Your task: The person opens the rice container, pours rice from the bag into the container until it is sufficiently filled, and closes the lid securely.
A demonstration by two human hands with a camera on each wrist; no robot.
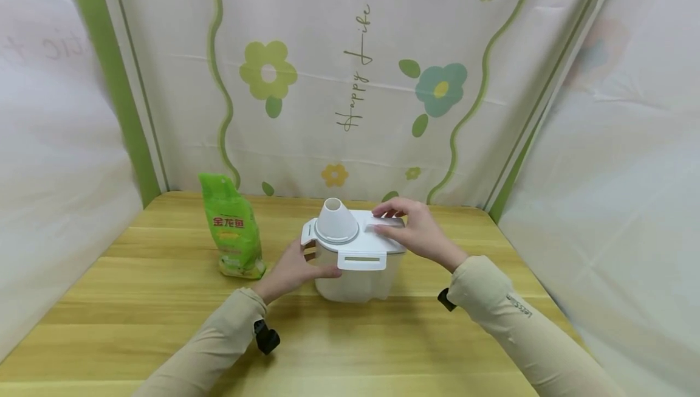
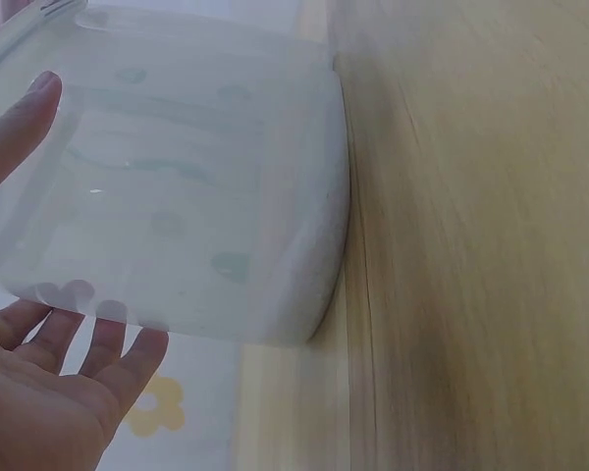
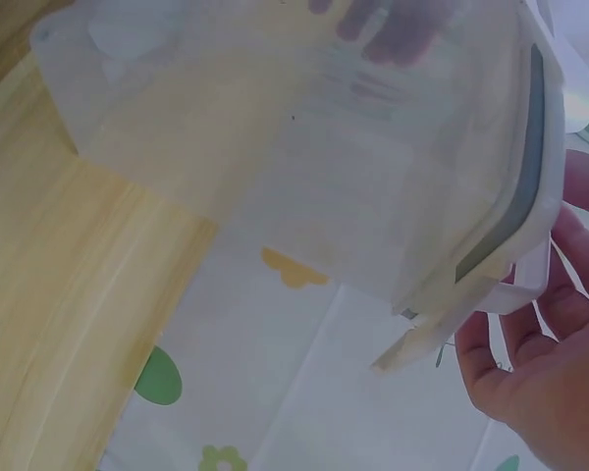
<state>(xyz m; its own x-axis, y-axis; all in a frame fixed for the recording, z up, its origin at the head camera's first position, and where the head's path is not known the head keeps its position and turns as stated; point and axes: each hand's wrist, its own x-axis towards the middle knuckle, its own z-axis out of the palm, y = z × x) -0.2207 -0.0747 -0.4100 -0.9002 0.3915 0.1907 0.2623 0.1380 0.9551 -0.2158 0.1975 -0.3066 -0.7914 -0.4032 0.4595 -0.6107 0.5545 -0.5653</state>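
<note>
A translucent storage container [image 1: 350, 286] stands upright on the wooden table, capped by a white lid [image 1: 377, 242]. On the lid's left part rises a white cone [image 1: 335, 224] with an open top. My left hand [image 1: 291, 272] grips the container's left side, thumb in front and fingers round the back; the left wrist view shows its fingertips [image 2: 149, 345] against the wall. With thumb and fingers, my right hand [image 1: 417, 230] pinches the raised handle [image 1: 385, 223] on the lid's right part. A white latch [image 1: 361, 261] sticks out at the front. One more latch [image 3: 427, 339] hangs outward in the right wrist view.
A green bag [image 1: 232, 230] with red lettering stands to the left of the container. Behind the table [image 1: 437, 348] hangs a flowered curtain [image 1: 306, 135], with pale fabric walls [image 1: 618, 160] on both sides.
</note>
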